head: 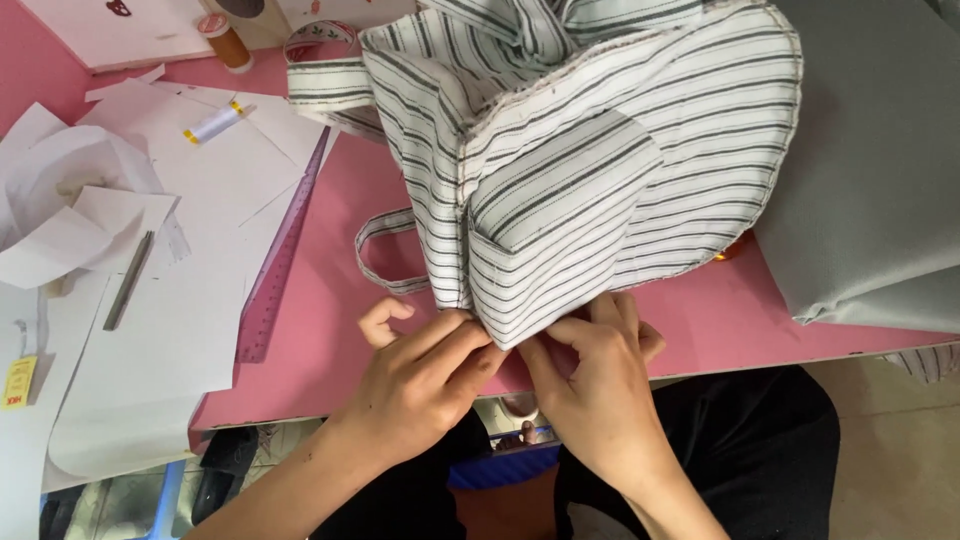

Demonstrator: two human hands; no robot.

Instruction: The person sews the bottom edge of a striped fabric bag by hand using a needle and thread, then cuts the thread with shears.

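Lower centre of the frame, nearest me: both hands meet at the table's near edge. Left hand [425,375] has its fingertips pinched on the bottom corner of the striped fabric piece [590,170], thumb lifted off to the left side. Right hand [590,385] is curled onto the same corner from the other side, fingers clenched around the folded edge; the two hands touch at the fingertips. Below them I see dark trousers [760,450] and a strip of floor at the bottom.

The striped fabric piece, white with dark stripes, rises from that pinched corner up through the centre to the top of the frame, bunched and folded over itself, with a raw stitched rim curving along its upper right. A striped strap loop [385,255] hangs off its left side and lies flat on the pink table [330,300].

Left of centre, a purple ruler [285,250] lies diagonally, partly on white paper sheets [170,330]. A grey pen-like tool [130,280] rests on the paper further left. At the right, grey cloth [880,170] covers the table edge.

Far upper left: a white thread spool [213,123] lies on the paper, and an orange thread spool [225,42] stands beyond it.
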